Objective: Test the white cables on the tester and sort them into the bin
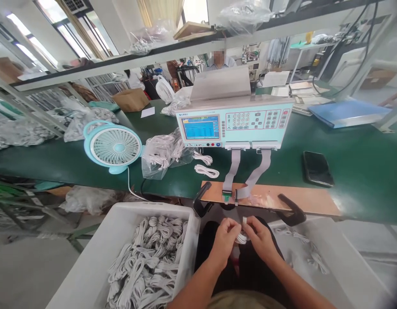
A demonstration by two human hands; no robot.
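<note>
Over my lap, both hands are closed on one coiled white cable [241, 238]. My left hand [226, 239] pinches the cable's left side between thumb and fingers. With my right hand [259, 237] I grip its other side, and a white plug end [244, 220] sticks up by the thumb. Just beyond my hands, a wooden board [265, 195] lies along the bench edge. Two grey ribbon cables [233, 169] run down to it from the tester [233, 124], whose screen is lit. A small green connector board [227, 198] sits at the end of the left ribbon.
A white bin [153, 208] full of coiled cables stands at left; another white bin [338, 240] with fewer is at right. Black clamps [203, 199] grip the board. On the green bench are a blue fan [116, 146], bagged cables [162, 154], loose coils [207, 171] and a phone [318, 168].
</note>
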